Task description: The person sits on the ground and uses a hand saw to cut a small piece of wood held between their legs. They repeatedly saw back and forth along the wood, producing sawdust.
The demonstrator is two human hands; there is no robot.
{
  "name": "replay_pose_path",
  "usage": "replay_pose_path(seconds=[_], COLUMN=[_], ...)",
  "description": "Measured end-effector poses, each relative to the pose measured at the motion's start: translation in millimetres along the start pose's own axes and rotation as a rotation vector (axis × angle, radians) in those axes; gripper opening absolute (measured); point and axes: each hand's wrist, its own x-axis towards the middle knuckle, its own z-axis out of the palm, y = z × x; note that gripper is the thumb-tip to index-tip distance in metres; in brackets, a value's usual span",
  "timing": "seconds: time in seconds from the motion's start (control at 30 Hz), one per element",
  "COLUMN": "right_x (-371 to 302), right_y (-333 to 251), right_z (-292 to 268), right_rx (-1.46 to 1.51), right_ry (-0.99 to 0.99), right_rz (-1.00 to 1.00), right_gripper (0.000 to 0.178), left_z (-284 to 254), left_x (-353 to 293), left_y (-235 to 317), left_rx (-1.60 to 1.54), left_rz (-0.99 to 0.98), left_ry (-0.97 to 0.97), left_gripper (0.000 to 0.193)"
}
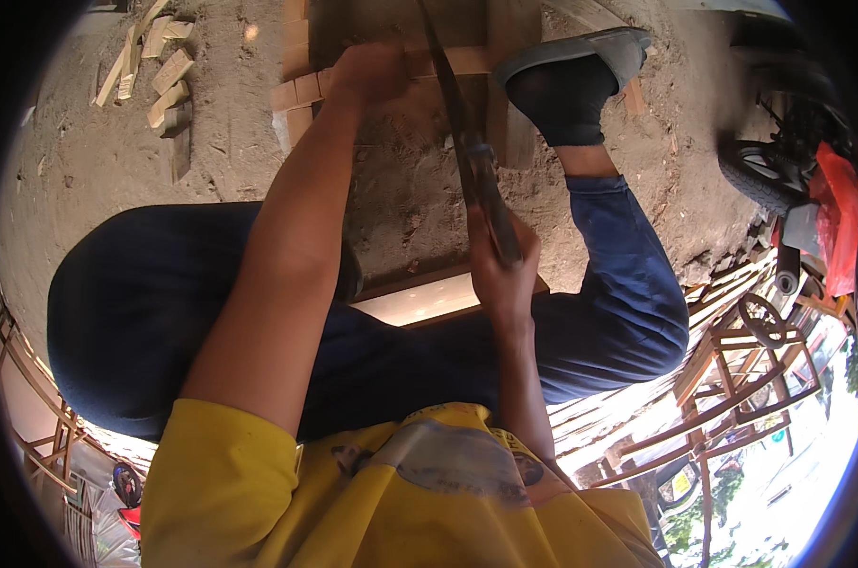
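Observation:
My right hand (503, 270) is wrapped round the dark handle of a handsaw (455, 114). Its long, narrow blade is seen nearly edge-on, points away from me and crosses a light wooden strip (462, 61). My left hand (370, 74), blurred, is closed over that strip to the left of the blade; its fingertips are hidden. The strip lies across a wooden base with an upright-looking dark plank (512, 118) on the right. My right foot, in a grey slip-on shoe (580, 57), rests at the strip's right end.
Short cut wood blocks (171, 71) lie scattered on the dirt floor (88, 170) at the far left. A board (429, 298) lies close beneath my legs. On the right are a motorcycle wheel (760, 175), a red plastic bag (836, 218) and a wooden frame (746, 379).

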Motion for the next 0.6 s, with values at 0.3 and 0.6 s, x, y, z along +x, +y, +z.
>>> replay_pose_path(seconds=[0.3, 0.6], right_x=[-77, -81], right_y=[-3, -24], right_z=[-26, -35], right_rx=[-0.144, -0.213], right_ry=[0.057, 0.034], right_rz=[-0.078, 0.003], right_gripper=[0.012, 0.013], left_z=[3, 5], left_x=[6, 8], left_y=[-3, -12], left_rx=[0.124, 0.108], left_rz=[0.031, 0.039], left_ry=[-0.018, 0.011], left_gripper=[0.042, 0.045])
